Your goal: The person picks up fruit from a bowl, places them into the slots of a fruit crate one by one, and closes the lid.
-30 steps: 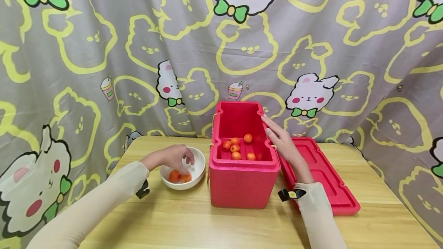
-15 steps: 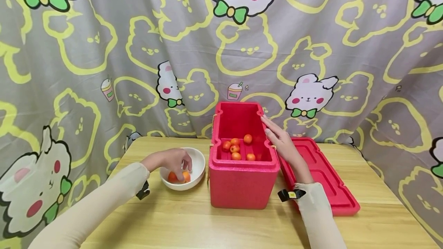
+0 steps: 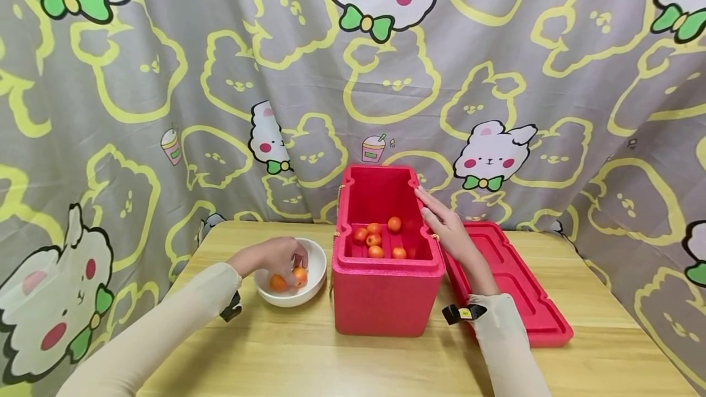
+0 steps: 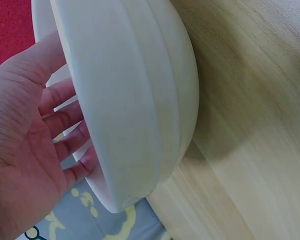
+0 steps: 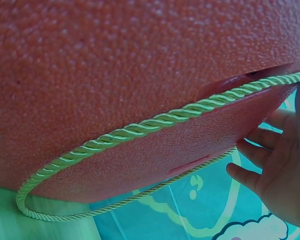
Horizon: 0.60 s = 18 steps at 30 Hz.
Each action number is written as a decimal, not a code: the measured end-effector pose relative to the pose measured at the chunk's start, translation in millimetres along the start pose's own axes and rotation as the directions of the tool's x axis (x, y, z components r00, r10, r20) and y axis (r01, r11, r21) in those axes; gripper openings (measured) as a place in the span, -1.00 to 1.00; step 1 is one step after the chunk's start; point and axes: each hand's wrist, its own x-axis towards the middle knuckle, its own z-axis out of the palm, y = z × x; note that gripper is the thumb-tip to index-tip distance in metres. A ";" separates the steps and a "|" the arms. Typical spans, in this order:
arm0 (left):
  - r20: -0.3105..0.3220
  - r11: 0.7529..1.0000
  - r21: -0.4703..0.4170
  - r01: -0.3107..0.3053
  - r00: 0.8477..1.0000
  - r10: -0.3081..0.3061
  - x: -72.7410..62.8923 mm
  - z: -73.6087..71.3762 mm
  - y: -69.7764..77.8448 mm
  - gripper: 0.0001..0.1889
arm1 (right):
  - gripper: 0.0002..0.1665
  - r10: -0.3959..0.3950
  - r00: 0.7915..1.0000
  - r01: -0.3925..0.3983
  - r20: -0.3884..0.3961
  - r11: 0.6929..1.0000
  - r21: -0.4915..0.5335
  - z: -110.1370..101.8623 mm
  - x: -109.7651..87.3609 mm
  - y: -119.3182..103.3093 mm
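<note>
A white bowl [image 3: 263, 291] stands on the table left of a red foam box [image 3: 388, 305]. My left hand [image 3: 282, 257] reaches down into it, thumb and fingers around a small round orange fruit [image 3: 300, 276]. Another orange fruit [image 3: 277, 282] lies beside the thumb in the bowl. In the left wrist view the bowl's wall [image 4: 125, 105] hides my fingertips. My right hand [image 3: 449, 231] rests against the box's right rim with fingers extended. Several orange fruits [image 3: 374, 239] lie on the floor of the lidless box.
The red lid [image 3: 521, 287] lies on the wooden table [image 3: 276, 354] right of the box, partly behind my right forearm. A twisted yellow cord [image 5: 155, 122] hangs along the box's side. A patterned curtain [image 3: 397, 97] closes off the back.
My left fingers have closed in around one fruit in the bowl, and the fruits there have shifted a little. The right hand stays on the box rim.
</note>
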 end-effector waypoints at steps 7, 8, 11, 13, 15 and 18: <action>-0.009 1.000 0.010 0.004 1.000 -0.004 2.1 1.2 4.6 -0.69 | -0.40 -0.010 1.000 0.010 -0.003 1.000 0.006 1.0 -1.0 -0.6; -0.012 1.000 0.004 0.002 1.000 -0.002 2.6 1.2 5.2 -0.69 | -0.40 -0.009 1.000 0.009 -0.003 1.000 0.005 1.0 -1.1 -0.5; -0.017 1.000 -0.015 0.001 1.000 -0.001 3.4 -1.0 7.6 -0.66 | -0.39 -0.008 1.000 0.008 -0.003 1.000 0.003 0.8 -1.2 0.1; -0.022 0.999 -0.033 0.005 1.000 -0.006 3.5 -4.1 8.8 -0.63 | -0.39 -0.007 1.000 0.007 -0.005 1.000 0.002 0.6 -1.1 0.4; -0.033 0.999 -0.046 0.006 0.999 -0.008 3.4 -8.5 9.7 -0.64 | -0.39 -0.008 1.000 0.008 -0.004 1.000 0.001 0.4 -0.8 -0.2; -0.059 0.998 -0.065 -0.010 0.998 0.006 3.7 -16.2 9.8 -0.67 | -0.39 -0.005 1.000 0.005 -0.003 1.000 0.003 0.2 -0.3 -0.5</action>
